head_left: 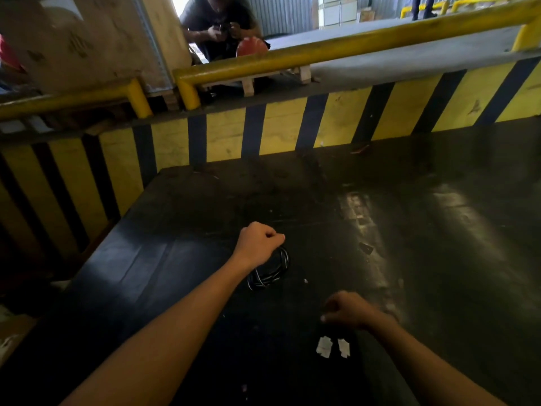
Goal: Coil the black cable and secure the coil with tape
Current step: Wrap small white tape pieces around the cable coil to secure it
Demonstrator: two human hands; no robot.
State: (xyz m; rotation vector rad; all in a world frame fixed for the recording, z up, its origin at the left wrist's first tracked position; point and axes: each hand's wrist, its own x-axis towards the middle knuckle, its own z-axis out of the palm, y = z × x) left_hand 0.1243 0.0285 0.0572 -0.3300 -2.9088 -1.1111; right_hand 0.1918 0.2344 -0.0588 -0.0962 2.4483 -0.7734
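- Left hand (257, 244), closed in a fist, pins the top of a coiled black cable with pale streaks along its strands (270, 271) on a dark, scuffed, glossy surface (439, 230); loops fan out below & right of the knuckles, resting flat on the surface.
- Right hand (349, 313), nearer the camera & blurred, is curled w/ fingertips pinched together. Whether anything sits betw. them can't be told.
- Two small whitish torn pieces, prob. tape (332, 347), lie on the surface just below the right hand, side by side, well apart from the coil.
- A small dark scrap (366, 248) sits to the right of the coil; what it is can't be made out.
- Judged stage: coiling looks done, bundle held ready; taping not yet visible on the loops.
- Handling, as a judgement: cable looks thin, light & springy, so loops likely want to spring open if the fist lets go. Best hold is where the strands bunch together under the left hand, leaving the free arc clear for a wrap.
- Tape pieces look flimsy & sticky; prob. best lifted by an edge w/ fingertips to avoid folding onto themselves.
- Behind: yellow-and-black striped barrier wall (336, 124), yellow metal rail (351, 45), and a second person crouching (216, 22) beyond it, busy w/ something in both hands.
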